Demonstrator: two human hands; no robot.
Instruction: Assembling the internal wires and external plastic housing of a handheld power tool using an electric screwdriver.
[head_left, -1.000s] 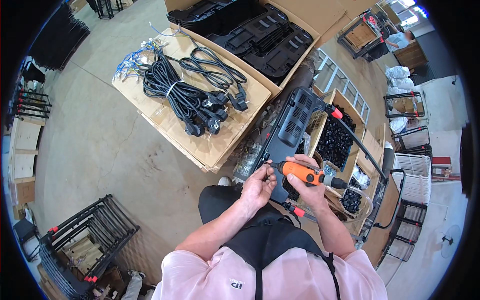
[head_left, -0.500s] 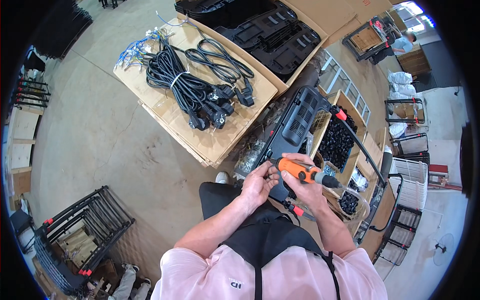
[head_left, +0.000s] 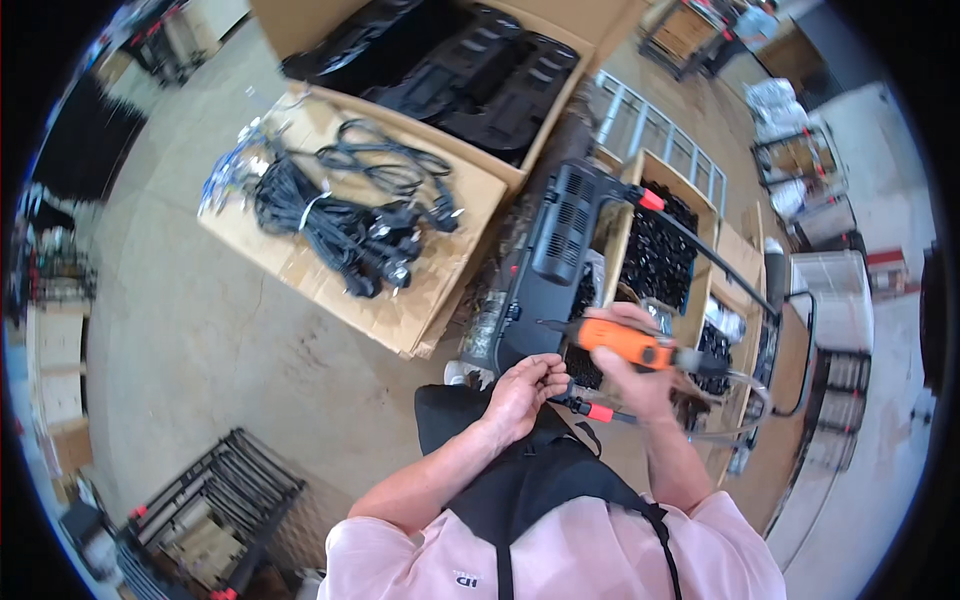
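Note:
My right hand (head_left: 640, 377) is wrapped round an orange power screwdriver (head_left: 622, 342) with a hose at its rear end. The tool's dark bit points left, apart from the black plastic housing (head_left: 522, 303) of the frame in front of me. My left hand (head_left: 523, 397) lies just below the tool tip, near the housing's lower end. Its fingers are curled together, and whatever they may hold is too small to make out. The housing has a raised, slotted cover (head_left: 563, 225) and joins a black tube frame with red clips (head_left: 650, 198).
Bundled black power cords (head_left: 325, 215) lie on flat cardboard (head_left: 400, 325) to the left. Behind them stands an open carton (head_left: 545, 135) of black plastic parts. Wooden bins (head_left: 705, 245) of small black parts are at right. A person (head_left: 750, 28) stands far back right.
The screwdriver has moved right and away from my left hand, which was at its tip before. My view has shifted, so the cords and carton appear further left.

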